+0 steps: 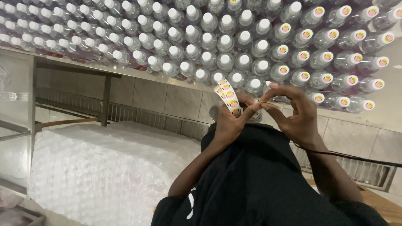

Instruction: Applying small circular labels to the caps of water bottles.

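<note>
Item, far left: a steel-framed rack with bare rails, standing against a wall of pale square tiles. Item, lower left to centre: a large bale of clear bottles wrapped in cloudy plastic film, lying below the bench's near edge. Item, along the top: a long steel bench carrying many rows of clear plastic bottles with white screw caps, packed cap to cap up to its near edge; the caps toward the bench's right end already bear small round yellow-and-pink stickers, while those to the left are plain white. Item, centre: the left hand, fingers curled and pressed together around a curling strip of round yellow-and-pink stickers on white backing, which stands up from the fist just before the near edge of the bench. Item, just right of centre: the right hand, thumb and forefinger pinching at the strip's lower end where the two hands meet, the other fingers spread and arched; whether a single sticker is between the fingertips cannot be told. Item, lower centre: a black garment on the person. Item, right: a thin dark cord crossing the right wrist.
</note>
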